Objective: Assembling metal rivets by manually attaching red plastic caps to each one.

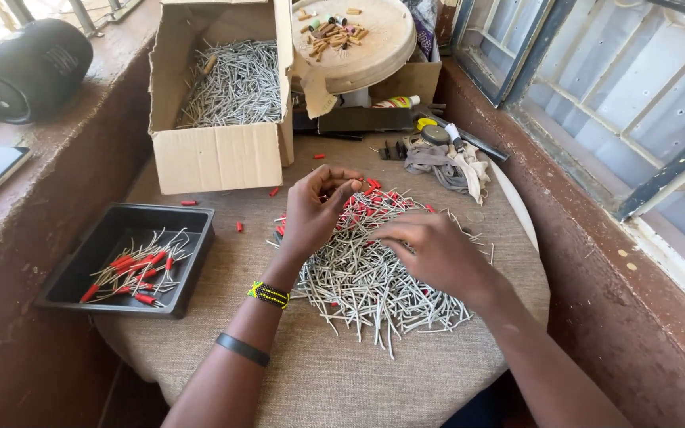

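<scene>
A big heap of thin grey wire pieces point(366, 289) lies on the cloth-covered round table point(319, 380), with small red sleeves point(374, 198) scattered at its far side. My left hand point(317, 210) hovers over the heap's far left edge, fingers pinched together on something small; what it pinches is hidden. My right hand point(434, 250) lies palm down on the heap, fingertips pressing into the wires. A beaded band and a black band circle my left wrist.
A black tray point(97, 246) at the left holds finished wires with red sleeves. A cardboard box point(216, 154) of grey wires stands behind. A round plate point(374, 55) with brown pieces, rags, a black speaker point(25, 67) and a window ledge surround the table.
</scene>
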